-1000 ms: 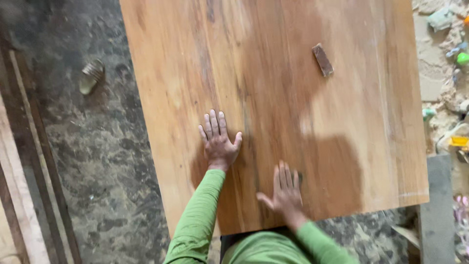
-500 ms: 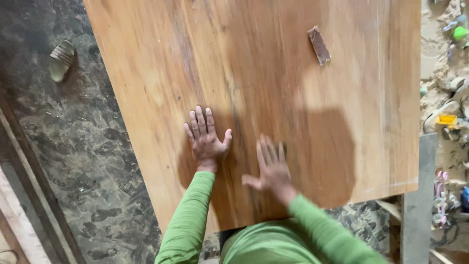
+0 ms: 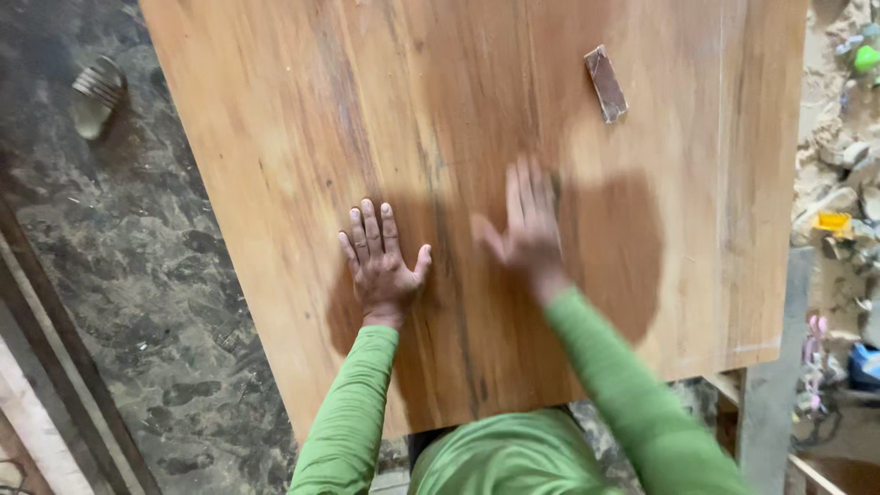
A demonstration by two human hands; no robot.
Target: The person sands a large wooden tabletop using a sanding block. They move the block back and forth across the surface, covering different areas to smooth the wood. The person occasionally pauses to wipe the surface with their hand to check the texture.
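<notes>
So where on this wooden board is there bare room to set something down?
The wooden board is bare left of and above the left hand, and along the right edge beyond the small brown block. It is crowded around the right hand and left hand.

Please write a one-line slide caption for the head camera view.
Left hand flat on a wooden board, blurred right hand beside it, small brown block beyond.

Woodworking workshop, rough and informal. Large bare wooden panel (image 3: 477,183) on a stand, small brown sanding block (image 3: 606,84) lying on it. Dusty mottled stone floor (image 3: 137,275), timber strips (image 3: 37,403) at the left edge, sawdust and scattered clutter (image 3: 843,183) at right.
</notes>
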